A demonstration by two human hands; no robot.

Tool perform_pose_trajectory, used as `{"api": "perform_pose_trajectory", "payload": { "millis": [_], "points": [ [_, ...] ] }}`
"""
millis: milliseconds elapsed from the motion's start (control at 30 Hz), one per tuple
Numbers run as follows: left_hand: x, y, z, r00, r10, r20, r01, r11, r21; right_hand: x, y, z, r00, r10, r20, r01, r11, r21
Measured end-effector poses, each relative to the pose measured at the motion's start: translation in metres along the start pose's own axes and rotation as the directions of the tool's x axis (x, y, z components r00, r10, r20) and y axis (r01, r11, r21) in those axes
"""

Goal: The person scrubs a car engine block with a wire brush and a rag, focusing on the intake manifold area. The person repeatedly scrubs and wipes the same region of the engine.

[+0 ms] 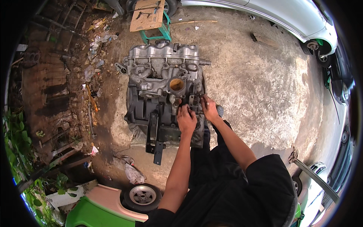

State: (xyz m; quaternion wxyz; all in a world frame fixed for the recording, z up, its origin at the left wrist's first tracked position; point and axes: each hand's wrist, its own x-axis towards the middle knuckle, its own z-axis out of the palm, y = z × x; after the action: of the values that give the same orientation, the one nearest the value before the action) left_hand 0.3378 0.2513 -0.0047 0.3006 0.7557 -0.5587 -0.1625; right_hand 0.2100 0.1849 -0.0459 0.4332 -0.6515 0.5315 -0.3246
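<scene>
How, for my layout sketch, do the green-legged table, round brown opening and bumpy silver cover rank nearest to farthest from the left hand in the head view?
1. Round brown opening: just beyond the left hand.
2. Bumpy silver cover: engine's far end.
3. Green-legged table: beyond the engine.
</scene>
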Motion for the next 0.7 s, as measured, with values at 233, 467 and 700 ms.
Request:
{"api": "perform_pose_trajectory", "payload": {
  "millis": [233,467,700],
  "points": [
    [0.0,-0.001,0.0,1.0,-0.013,0.013,0.013,1.0,0.001,-0.002,0.002,0.009,0.993,0.094,-0.072,-0.089,0.994,0.07],
    [0.001,0.0,-0.001,1.0,0.002,-0.003,-0.002,1.0,0.01,0.018,0.01,0.003,0.991,0.11,-0.078,-0.107,0.994,0.039],
    [0.002,0.002,-0.004,0.999,-0.039,0.034,0.037,0.999,0.039,0.004,0.008,0.0,0.994,-0.074,0.077,0.084,0.988,-0.13]
  ]
}}
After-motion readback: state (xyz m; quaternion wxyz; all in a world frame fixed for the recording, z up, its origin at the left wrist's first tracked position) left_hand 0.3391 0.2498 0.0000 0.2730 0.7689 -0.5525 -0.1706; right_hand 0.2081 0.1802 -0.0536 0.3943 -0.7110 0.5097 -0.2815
